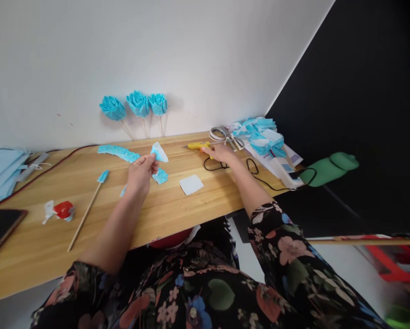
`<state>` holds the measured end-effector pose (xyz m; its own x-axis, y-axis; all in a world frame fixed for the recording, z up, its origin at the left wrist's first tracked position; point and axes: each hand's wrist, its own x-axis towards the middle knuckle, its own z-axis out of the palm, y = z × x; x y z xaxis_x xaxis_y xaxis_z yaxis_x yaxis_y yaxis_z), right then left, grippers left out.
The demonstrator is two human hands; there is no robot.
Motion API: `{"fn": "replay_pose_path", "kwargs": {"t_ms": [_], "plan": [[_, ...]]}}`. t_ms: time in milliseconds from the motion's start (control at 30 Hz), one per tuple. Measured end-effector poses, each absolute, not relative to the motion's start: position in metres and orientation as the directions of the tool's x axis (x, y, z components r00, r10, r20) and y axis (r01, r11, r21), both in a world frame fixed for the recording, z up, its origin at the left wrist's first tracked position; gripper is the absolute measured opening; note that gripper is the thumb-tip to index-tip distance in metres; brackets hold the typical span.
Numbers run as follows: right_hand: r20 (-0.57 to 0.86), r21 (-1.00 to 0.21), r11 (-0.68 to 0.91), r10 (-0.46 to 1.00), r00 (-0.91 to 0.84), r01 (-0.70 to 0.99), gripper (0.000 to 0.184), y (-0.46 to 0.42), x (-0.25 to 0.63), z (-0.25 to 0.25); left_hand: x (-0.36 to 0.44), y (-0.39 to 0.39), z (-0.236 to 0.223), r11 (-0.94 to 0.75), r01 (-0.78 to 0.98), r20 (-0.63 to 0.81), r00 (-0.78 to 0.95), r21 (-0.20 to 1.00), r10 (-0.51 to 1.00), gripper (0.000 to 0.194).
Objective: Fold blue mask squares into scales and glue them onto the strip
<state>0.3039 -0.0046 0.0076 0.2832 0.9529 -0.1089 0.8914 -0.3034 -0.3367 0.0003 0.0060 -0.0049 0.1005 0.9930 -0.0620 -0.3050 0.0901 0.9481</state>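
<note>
My left hand point(141, 172) pinches a folded blue-and-white petal piece point(160, 153) between thumb and fingers, just above the table. My right hand point(220, 153) is closed around the rear part of a yellow glue gun point(194, 145), whose nozzle points left. Its grip on the handle is partly hidden by the fingers. Below the left hand lies a small blue folded piece point(161, 176), and behind it a strip of blue petals point(119, 152). A white square of fabric point(191, 184) lies flat between the hands. A wooden stick with a blue tip point(88, 208) rests to the left.
Three blue flowers on sticks point(137, 104) lean against the wall. Scissors point(230, 139) and a tape roll point(218, 133) lie behind my right hand, beside blue scraps point(260, 135). A black cord point(270, 185) runs to a power strip point(287, 172) near a green bottle point(330, 169). A phone point(1, 228) lies left.
</note>
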Motion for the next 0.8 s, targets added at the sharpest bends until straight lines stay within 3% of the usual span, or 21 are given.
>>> {"fn": "replay_pose_path", "kwargs": {"t_ms": [67,300,400,467,533,633,700,800], "plan": [[0.005,-0.545,-0.245,0.955,0.295,0.802,0.045,0.003,0.305,-0.004,-0.001,0.006,-0.004,0.079,-0.321,-0.046,0.110,0.944,0.993,0.026],[0.173,-0.713,-0.078,0.943,0.283,0.696,0.028,0.002,0.299,-0.008,-0.001,0.004,0.003,0.082,-0.353,-0.047,0.107,0.932,0.993,0.028],[0.275,-0.800,0.042,0.912,0.304,0.599,0.035,-0.008,0.282,0.007,-0.001,0.002,0.006,0.105,-0.370,-0.068,0.111,0.923,0.992,0.029],[0.342,-0.896,0.177,0.861,0.377,0.408,0.044,-0.017,0.270,0.018,-0.001,0.001,0.008,0.116,-0.381,-0.070,0.133,0.917,0.989,0.030],[0.343,-0.936,0.281,0.862,0.373,0.211,0.051,-0.027,0.259,0.028,-0.002,0.000,0.010,0.134,-0.395,-0.073,0.166,0.909,0.983,0.033],[0.239,-0.971,0.240,0.962,0.134,0.009,0.047,-0.042,0.249,0.038,-0.003,-0.001,0.014,0.178,-0.444,-0.089,0.214,0.878,0.973,0.036],[0.187,-0.982,0.187,0.982,0.014,-0.006,0.043,-0.048,0.245,0.043,-0.006,0.001,0.018,0.189,-0.471,-0.076,0.248,0.862,0.966,0.038],[0.226,-0.972,0.222,0.973,0.046,0.080,0.040,-0.048,0.241,0.053,-0.011,0.007,0.023,0.167,-0.443,-0.036,0.289,0.881,0.957,0.037]]}}
